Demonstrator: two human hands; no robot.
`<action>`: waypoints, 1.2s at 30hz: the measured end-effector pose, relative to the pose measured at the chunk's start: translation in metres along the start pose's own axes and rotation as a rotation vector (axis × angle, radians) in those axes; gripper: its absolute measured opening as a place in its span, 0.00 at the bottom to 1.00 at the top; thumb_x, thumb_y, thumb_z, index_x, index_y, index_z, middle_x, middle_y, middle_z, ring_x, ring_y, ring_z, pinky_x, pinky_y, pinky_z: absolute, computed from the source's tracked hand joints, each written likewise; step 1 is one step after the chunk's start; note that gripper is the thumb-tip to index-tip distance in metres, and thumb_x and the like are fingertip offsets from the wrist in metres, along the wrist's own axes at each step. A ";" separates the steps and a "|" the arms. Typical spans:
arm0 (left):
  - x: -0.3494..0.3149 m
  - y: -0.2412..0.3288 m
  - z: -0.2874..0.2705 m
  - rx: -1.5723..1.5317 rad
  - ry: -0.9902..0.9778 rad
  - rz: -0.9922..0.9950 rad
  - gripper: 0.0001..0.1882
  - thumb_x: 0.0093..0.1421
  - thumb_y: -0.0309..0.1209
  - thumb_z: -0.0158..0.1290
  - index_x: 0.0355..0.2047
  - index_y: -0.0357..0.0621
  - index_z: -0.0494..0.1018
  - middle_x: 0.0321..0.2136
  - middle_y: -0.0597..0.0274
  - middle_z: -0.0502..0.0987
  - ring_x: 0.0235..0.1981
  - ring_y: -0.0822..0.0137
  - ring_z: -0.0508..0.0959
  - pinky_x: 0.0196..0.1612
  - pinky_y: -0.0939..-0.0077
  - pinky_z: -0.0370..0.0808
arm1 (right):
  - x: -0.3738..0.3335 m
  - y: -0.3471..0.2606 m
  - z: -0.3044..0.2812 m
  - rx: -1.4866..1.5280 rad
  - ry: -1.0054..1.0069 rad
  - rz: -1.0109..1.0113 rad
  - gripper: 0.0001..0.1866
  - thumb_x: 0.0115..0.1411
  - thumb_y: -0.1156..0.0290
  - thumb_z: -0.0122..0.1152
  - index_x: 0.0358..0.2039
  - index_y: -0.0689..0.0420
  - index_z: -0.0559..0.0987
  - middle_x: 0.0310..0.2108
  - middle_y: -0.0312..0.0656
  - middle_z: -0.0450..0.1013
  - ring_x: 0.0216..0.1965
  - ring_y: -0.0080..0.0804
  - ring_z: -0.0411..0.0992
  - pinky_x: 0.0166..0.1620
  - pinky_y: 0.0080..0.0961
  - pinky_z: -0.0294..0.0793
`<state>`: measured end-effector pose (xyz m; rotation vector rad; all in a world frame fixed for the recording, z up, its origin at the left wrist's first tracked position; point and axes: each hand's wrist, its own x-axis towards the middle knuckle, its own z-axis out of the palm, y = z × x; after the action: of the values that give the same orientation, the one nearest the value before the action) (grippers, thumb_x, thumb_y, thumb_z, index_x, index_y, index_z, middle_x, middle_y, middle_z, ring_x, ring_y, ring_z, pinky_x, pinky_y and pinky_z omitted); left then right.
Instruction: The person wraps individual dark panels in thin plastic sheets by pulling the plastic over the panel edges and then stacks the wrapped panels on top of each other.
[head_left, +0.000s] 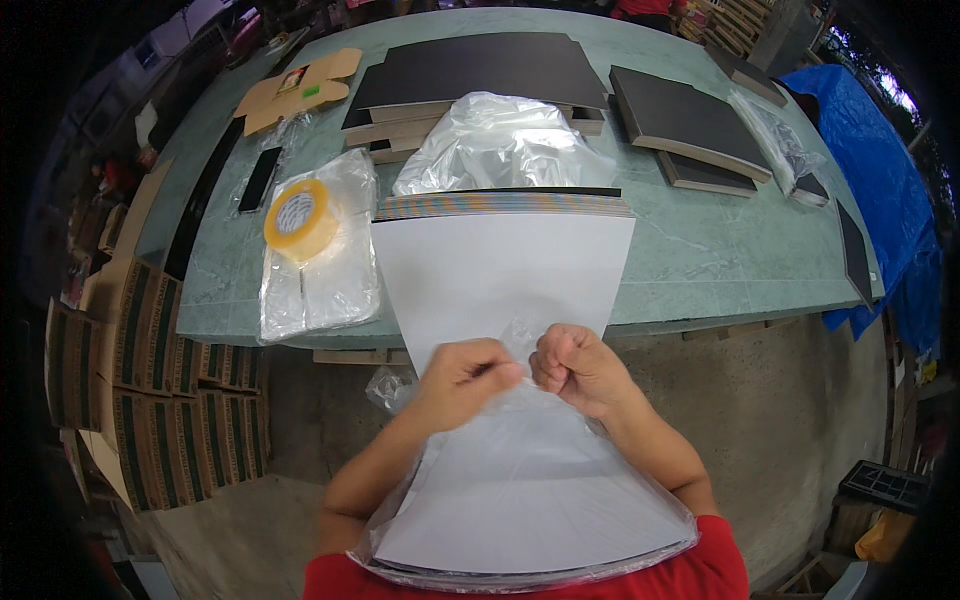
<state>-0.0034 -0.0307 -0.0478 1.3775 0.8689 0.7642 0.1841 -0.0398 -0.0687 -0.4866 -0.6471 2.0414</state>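
My left hand, a little blurred, is closed with its fingers curled at the clear plastic bag. Just beside it my right hand is closed, gathering a bunched edge of the same film between thumb and fingers. The bag covers a white sheet-like stack that leans against my red shirt. Ahead of both hands, a thick stack of white sheets with multicoloured edges and a black strip at its far end reaches over the table's near edge. How the two white parts join is hidden under my hands.
On the green marbled table lie a tape roll on flat plastic bags, a phone, crumpled plastic, black boards and black-topped blocks. Stacked cartons stand left; a blue tarp hangs right.
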 end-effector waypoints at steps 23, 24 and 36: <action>-0.008 -0.006 -0.007 0.205 0.078 -0.106 0.11 0.48 0.30 0.57 0.19 0.37 0.69 0.14 0.71 0.68 0.17 0.83 0.63 0.19 0.87 0.61 | -0.006 -0.009 -0.008 -0.577 0.297 0.056 0.09 0.49 0.68 0.60 0.20 0.56 0.71 0.21 0.33 0.68 0.25 0.16 0.65 0.27 0.12 0.62; -0.008 -0.008 -0.007 0.182 0.061 -0.091 0.10 0.48 0.30 0.57 0.20 0.36 0.69 0.15 0.71 0.68 0.18 0.83 0.64 0.19 0.88 0.61 | -0.006 -0.007 -0.012 -0.476 0.275 0.068 0.09 0.50 0.67 0.59 0.21 0.56 0.70 0.21 0.32 0.68 0.25 0.16 0.66 0.27 0.12 0.63; -0.030 -0.006 -0.115 0.474 0.983 0.253 0.04 0.48 0.25 0.49 0.25 0.39 0.68 0.22 0.66 0.69 0.25 0.74 0.69 0.29 0.81 0.67 | -0.027 -0.019 -0.007 -0.040 0.119 -0.008 0.05 0.52 0.71 0.56 0.24 0.58 0.71 0.23 0.37 0.70 0.24 0.23 0.67 0.31 0.21 0.67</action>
<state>-0.1184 -0.0006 -0.0512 1.5241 1.7366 1.5597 0.2140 -0.0525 -0.0604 -0.6224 -0.6178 1.9790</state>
